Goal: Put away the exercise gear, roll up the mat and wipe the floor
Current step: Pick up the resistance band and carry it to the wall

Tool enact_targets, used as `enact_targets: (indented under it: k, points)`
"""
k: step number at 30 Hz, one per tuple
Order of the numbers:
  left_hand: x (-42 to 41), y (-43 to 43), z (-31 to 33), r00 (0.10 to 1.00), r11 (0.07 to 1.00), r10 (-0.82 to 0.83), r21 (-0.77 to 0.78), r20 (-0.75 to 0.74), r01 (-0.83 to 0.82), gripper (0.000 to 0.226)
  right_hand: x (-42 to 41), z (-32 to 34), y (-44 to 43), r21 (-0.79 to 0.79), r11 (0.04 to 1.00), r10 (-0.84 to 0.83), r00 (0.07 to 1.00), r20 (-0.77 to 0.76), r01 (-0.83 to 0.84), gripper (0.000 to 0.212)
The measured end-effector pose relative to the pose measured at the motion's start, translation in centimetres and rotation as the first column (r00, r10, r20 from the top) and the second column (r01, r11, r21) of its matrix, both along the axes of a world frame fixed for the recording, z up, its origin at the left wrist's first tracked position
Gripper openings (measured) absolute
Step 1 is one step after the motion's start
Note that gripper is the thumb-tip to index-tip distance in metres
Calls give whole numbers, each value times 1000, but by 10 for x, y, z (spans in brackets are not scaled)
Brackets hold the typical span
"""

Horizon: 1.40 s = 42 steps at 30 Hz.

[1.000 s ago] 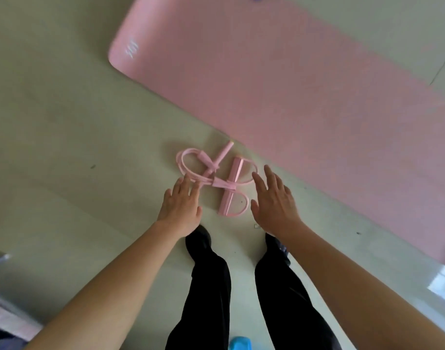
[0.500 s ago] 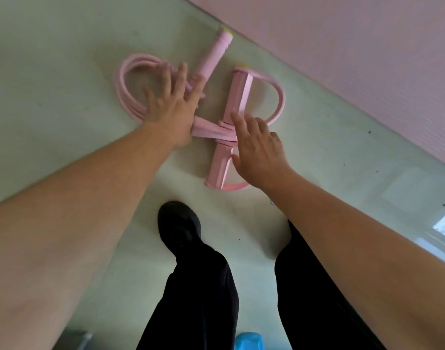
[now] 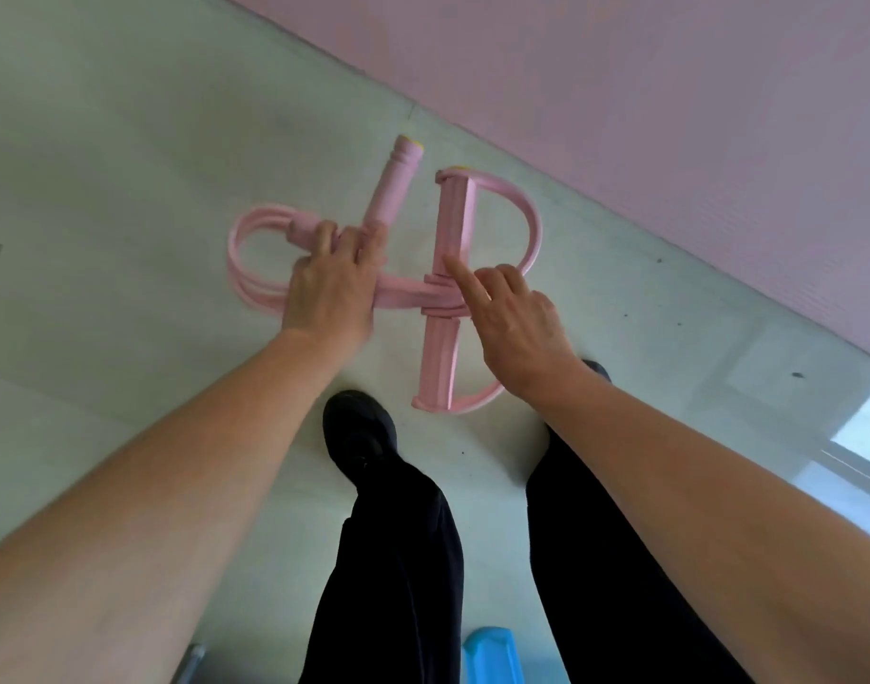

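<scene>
**Both hands down on the pink pedal band**

The person is bent well over, both bare forearms reaching straight down to the floor (image 3: 126, 140). A pink pedal resistance band (image 3: 423, 293) lies flat there, just beside the edge of the pink yoga mat (image 3: 669, 116) but apart from it.

The left hand (image 3: 331, 293) sits palm down where the looped tubes (image 3: 255, 274) meet the foam handle (image 3: 396, 185). Its fingers curl over the lower end of that handle and the tubes; it looks like a grip, though the thumb is hidden beneath.

The right hand (image 3: 516, 323) hovers low over the middle of the band. Its index finger lies out straight, the tip touching the foot bar (image 3: 455, 214), while the other fingers are loosely bent and hold nothing.

A black shoe (image 3: 358, 431) stands just short of the foot bar's near end, with black trousers (image 3: 398, 560) above it. A blue object (image 3: 492, 654) shows at the bottom edge.
</scene>
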<state>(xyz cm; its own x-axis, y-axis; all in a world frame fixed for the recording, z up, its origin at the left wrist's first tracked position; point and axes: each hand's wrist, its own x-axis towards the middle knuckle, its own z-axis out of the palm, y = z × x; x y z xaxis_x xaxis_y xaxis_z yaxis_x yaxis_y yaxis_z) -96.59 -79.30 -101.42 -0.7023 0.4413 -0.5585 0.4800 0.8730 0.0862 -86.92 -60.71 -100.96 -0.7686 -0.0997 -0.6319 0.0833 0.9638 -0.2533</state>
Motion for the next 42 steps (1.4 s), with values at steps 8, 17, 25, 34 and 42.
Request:
enact_targets:
  k: [8, 17, 25, 34, 42]
  points:
    - [-21, 12, 218, 984, 991, -111, 62, -140, 120, 80, -21, 200, 37, -23, 1000, 11, 989, -146, -14, 96]
    - [-95, 69, 565, 846, 967, -67, 173, -529, 185, 70, -87, 517, 99, 24, 998, -33, 849, -528, 54, 97]
    - [-83, 113, 785, 686, 917, 10, 281, -728, 284, 67, -56, 743, 137, 200, 962, 32, 648, -761, 188, 85]
    - [-21, 217, 881, 601, 640, -125, 399, -789, 657, 49, 76, 845, 191, 331, 780, -23, 554, -832, 530, 83]
    - [130, 361, 927, 479, 381, -211, 380, -852, 843, 51, 260, 898, 276, 316, 553, -133, 456, -880, 771, 89]
